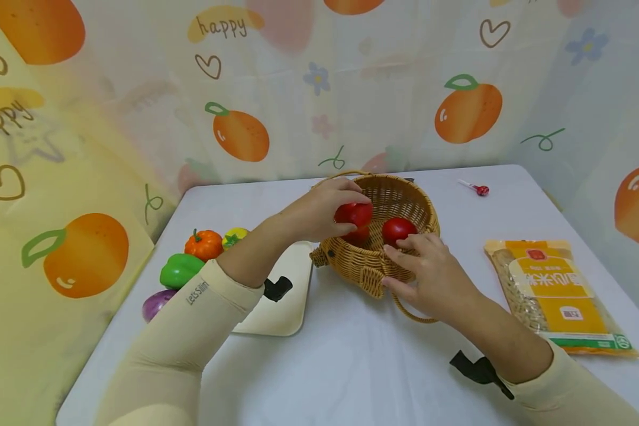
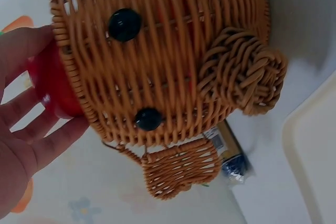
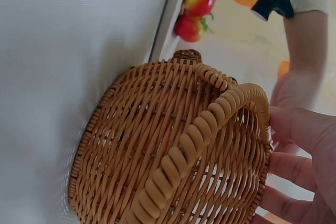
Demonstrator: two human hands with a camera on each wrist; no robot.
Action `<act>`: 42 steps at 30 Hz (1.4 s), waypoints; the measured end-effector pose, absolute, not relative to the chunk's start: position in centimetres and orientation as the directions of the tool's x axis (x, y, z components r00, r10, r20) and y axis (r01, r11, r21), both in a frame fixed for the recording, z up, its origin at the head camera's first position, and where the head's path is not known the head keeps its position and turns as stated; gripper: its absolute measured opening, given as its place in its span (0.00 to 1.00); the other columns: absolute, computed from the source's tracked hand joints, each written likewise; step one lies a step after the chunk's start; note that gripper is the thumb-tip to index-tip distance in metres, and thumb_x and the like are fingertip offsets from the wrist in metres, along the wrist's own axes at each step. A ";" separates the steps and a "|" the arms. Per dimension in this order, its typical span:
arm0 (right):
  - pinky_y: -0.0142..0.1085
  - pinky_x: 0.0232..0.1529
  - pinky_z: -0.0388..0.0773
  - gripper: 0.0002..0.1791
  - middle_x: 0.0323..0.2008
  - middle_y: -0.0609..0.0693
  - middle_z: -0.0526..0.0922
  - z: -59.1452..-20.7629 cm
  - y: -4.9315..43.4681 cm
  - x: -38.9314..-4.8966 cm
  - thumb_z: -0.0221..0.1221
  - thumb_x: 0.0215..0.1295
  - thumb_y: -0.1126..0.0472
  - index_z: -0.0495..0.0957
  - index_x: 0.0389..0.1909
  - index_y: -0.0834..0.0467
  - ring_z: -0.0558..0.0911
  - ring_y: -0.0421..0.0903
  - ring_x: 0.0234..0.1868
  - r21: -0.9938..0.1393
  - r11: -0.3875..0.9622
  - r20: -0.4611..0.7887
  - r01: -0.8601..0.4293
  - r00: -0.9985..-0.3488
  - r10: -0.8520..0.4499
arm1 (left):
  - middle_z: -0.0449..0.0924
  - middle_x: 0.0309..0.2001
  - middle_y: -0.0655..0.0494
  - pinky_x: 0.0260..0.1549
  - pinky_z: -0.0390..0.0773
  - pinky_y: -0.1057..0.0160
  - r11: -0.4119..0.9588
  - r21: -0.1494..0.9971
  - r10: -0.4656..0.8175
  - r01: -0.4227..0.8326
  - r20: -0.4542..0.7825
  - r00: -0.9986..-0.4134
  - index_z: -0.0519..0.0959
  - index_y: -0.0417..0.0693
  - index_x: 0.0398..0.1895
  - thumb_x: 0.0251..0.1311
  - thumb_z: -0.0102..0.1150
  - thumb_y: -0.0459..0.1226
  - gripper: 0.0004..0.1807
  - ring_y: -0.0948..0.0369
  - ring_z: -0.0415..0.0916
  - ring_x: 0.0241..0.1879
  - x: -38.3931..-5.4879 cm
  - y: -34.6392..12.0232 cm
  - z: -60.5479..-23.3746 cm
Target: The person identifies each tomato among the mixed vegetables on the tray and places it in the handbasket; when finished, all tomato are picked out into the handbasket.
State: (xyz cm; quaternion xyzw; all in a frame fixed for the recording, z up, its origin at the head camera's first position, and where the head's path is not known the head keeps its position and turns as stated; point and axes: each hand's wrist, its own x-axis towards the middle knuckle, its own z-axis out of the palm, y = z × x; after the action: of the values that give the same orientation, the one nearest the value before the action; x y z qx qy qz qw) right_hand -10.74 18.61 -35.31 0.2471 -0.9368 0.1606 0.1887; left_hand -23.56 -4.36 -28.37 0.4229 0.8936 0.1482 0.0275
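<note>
A round wicker basket (image 1: pixel 346 266) with animal features stands on the table. At its left rim my left hand (image 1: pixel 319 208) holds a glossy red round fruit (image 1: pixel 355 213) between thumb and fingers; in the left wrist view the red fruit (image 2: pixel 55 82) sits partly behind the rim. Another red fruit (image 1: pixel 359 235) shows just beneath it, and a darker red fruit (image 1: pixel 398 229) lies inside on the right. My right hand (image 1: pixel 439 281) grips the near right rim, with its thumb outside; the right wrist view shows its fingertips partly hidden behind the wicker edge.
Left of the basket, a cream tray (image 1: pixel 293 296) lies partly under my left arm. Beyond that arm are an orange pumpkin (image 1: pixel 204 244), a green pepper (image 1: pixel 181 270) and a purple vegetable (image 1: pixel 157 304). A packaged bag (image 1: pixel 559 296) and a lollipop (image 1: pixel 479 189) lie right.
</note>
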 end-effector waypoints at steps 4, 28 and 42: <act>0.54 0.50 0.83 0.29 0.54 0.59 0.82 -35.3 18.4 -10.7 0.75 0.57 0.49 0.84 0.59 0.55 0.76 0.61 0.55 -0.204 0.830 0.426 -0.520 -0.810 -0.403 | 0.71 0.69 0.51 0.63 0.77 0.54 0.621 0.264 0.758 0.738 0.041 -0.651 0.79 0.54 0.66 0.63 0.69 0.39 0.26 0.52 0.68 0.68 -23.8 -4.1 -29.2; 0.53 0.50 0.83 0.30 0.54 0.60 0.81 -35.4 17.8 -10.8 0.74 0.57 0.48 0.84 0.59 0.55 0.75 0.61 0.57 -0.191 0.839 0.400 -0.510 -0.821 -0.408 | 0.68 0.71 0.50 0.69 0.69 0.50 0.657 0.239 0.730 0.715 0.037 -0.683 0.76 0.54 0.69 0.62 0.69 0.45 0.31 0.49 0.62 0.72 -21.8 -7.4 -28.0; 0.52 0.48 0.85 0.30 0.53 0.59 0.82 -35.3 18.4 -10.8 0.76 0.55 0.50 0.84 0.59 0.55 0.76 0.60 0.56 -0.211 0.829 0.427 -0.519 -0.811 -0.399 | 0.63 0.75 0.48 0.68 0.70 0.43 0.792 0.166 0.607 0.587 -0.110 -0.787 0.72 0.59 0.72 0.61 0.71 0.48 0.36 0.44 0.59 0.73 -20.7 -12.9 -28.0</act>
State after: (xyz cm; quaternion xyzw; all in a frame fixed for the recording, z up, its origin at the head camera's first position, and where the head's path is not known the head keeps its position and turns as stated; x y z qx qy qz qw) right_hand -10.81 18.37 -35.31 0.2446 -0.9380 0.1607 0.1857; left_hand -20.71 -12.90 -28.00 0.3164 0.9433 0.0617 0.0789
